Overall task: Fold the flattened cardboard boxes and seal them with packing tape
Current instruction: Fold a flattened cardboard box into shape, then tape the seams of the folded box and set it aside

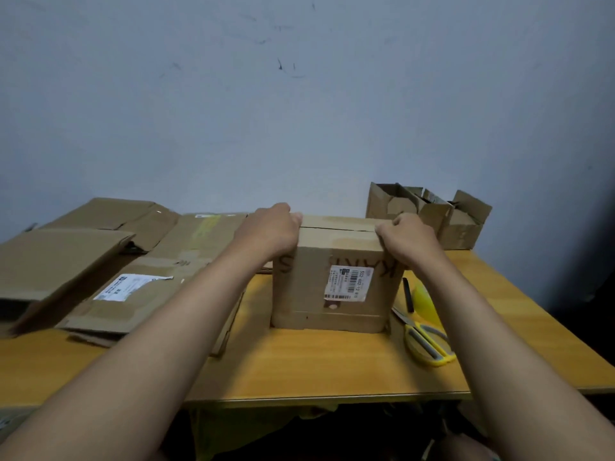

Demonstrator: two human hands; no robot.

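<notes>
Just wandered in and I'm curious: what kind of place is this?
Probably a makeshift packing corner in a plain room: flattened cardboard boxes on a wooden table, yellow scissors, and a labelled box.

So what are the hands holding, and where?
Both hands, left and right, grip the upright cardboard box at its top side edges.

Your wooden table (316,364) carries flattened cardboard (109,261) left, upright box (332,277) centre, yellow scissors (426,341) right, open boxes (429,211) behind.
</notes>
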